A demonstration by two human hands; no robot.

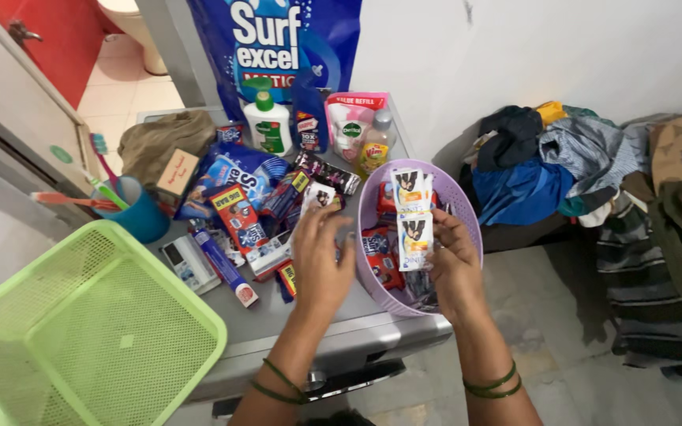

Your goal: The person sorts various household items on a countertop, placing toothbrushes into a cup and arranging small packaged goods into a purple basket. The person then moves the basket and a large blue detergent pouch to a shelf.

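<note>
My right hand [453, 264] holds a strip of white sachets [414, 218] upright over a lilac plastic basket [464, 203] that contains several red and dark sachets. Just left of the basket's rim, my left hand [321, 254] pinches a single small white sachet [319, 196] by its lower edge. Both hands sit over the grey top of a washing machine [309, 319].
A lime green mesh basket [88, 339] stands at the front left. Packets, a toothpaste tube [225, 270], a blue cup with toothbrushes [140, 211], a green-capped pump bottle [267, 122] and a big blue detergent bag [278, 39] crowd the top. A heap of clothes [593, 181] lies on the right.
</note>
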